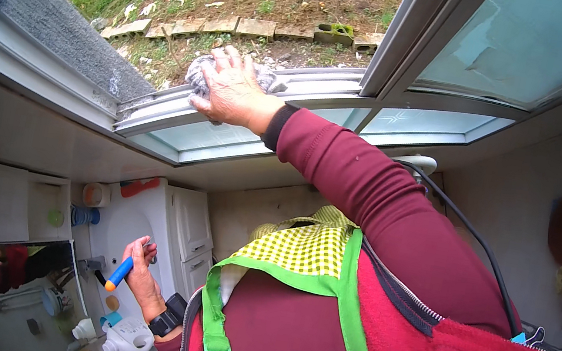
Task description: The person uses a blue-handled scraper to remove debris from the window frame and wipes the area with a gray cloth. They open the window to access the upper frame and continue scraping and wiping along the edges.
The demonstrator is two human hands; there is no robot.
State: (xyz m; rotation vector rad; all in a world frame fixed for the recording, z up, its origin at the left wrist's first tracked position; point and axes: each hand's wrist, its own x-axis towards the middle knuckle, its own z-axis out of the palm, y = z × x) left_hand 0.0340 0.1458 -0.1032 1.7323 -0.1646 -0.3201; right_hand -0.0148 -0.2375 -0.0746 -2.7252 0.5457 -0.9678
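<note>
My right hand (237, 86) presses a grey-and-white cloth (200, 74) onto the sliding window track (319, 83), fingers spread over it. Part of the cloth is hidden under the palm. Below the track, frosted glass panes (208, 137) sit in the lower window frame. Lower down on the left, my left hand (142, 272) grips a hand tool with a blue handle and orange end (120, 274), possibly a screwdriver. Its far end is mostly hidden by the fingers. A black watch-like device (168, 316) is strapped to the left wrist.
A white washbasin counter (132, 217) and white cabinet (191, 222) stand below left. Near a mirror (24, 288) is a white plastic jug (131, 338). A black cable (468, 231) runs beside my right arm. Outside, concrete blocks (256, 28) edge weedy ground.
</note>
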